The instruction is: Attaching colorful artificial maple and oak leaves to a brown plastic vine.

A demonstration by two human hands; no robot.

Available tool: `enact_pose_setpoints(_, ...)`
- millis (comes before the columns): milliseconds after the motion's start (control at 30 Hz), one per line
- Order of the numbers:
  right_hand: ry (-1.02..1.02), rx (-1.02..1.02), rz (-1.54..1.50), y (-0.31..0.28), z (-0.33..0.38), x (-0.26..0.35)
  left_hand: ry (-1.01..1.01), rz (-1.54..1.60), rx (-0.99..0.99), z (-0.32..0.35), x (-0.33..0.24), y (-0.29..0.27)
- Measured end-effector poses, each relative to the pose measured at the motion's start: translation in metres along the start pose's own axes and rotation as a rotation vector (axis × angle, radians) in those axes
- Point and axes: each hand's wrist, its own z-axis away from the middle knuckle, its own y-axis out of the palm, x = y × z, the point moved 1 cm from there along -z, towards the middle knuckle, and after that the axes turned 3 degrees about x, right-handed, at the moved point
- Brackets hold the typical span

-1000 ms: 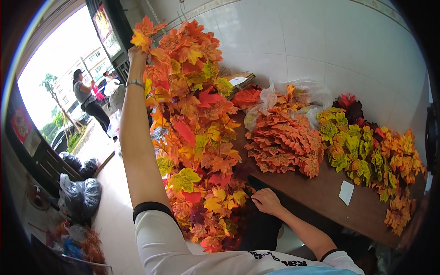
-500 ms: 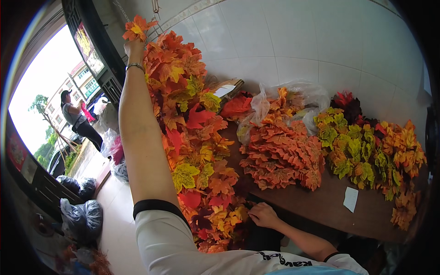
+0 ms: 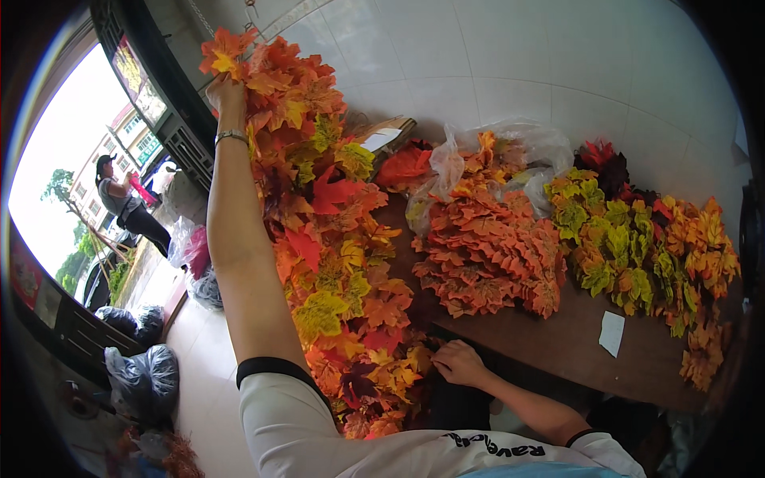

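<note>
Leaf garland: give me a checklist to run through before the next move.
1. Left hand up at the garland's top: ok.
2. Left grip secure: cannot tell; the fingers are largely hidden.
3. Right hand by the garland's lower part: ok; whether it grips any leaves, cannot tell.
4. Whole garland in sight: not ok; the left arm and sleeve cover part.
5. Orange stack on the table: ok.
6. Paper uncovered: ok.
</note>
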Motion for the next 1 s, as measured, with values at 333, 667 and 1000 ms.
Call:
enact_pose_setpoints(333, 0.026, 0.011, 0.01, -0.002, 0.011, -0.002, -0.311, -0.132, -0.102, 0.011, -0.085, -0.001)
enact_pose_setpoints(667, 0.02, -0.005, 0.009, -0.004, 0.015, -0.005, -0.324, -0.001, -0.009, 0.033, -0.039, 0.01)
enact_pose_setpoints(1000, -0.018, -0.061, -0.045, -0.009, 0.021, 0.009, 0.066, -0.297, 0.154, 0.009, 0.02, -0.046)
